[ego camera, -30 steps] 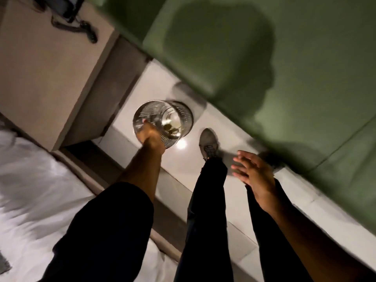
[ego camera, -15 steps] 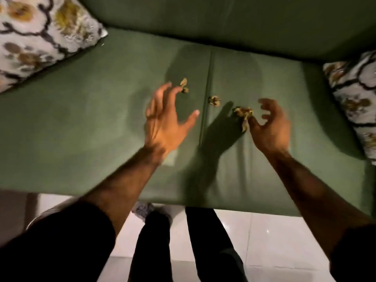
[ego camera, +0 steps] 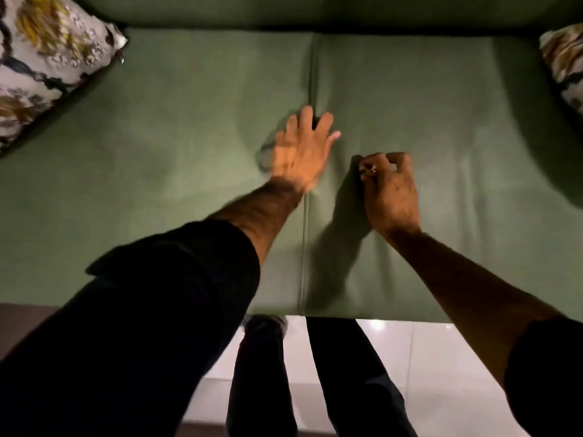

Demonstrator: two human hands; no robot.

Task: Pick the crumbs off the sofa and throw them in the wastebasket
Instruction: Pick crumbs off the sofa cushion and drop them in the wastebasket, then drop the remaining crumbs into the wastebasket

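Note:
I look down on a green sofa seat [ego camera: 176,146] with a seam down its middle. My left hand [ego camera: 299,149] lies spread over that seam, fingers apart, palm down; whatever is under it is hidden, and the hand is blurred. My right hand [ego camera: 389,187] sits just right of the seam, its fingers curled shut on a small pale brown crumb [ego camera: 367,170] that shows at the fingertips. No loose crumbs show on the fabric. The wastebasket is out of view.
Patterned cushions rest at the seat's far left [ego camera: 41,58] and far right [ego camera: 564,64]. The sofa back [ego camera: 315,11] runs along the top. Below the seat's front edge are white floor tiles [ego camera: 441,357] and my dark-trousered legs [ego camera: 344,373].
One second ago my left hand was over the wastebasket on the floor. Since then the view swung to the sofa; my left hand came down on the seam and my right hand closed on a crumb.

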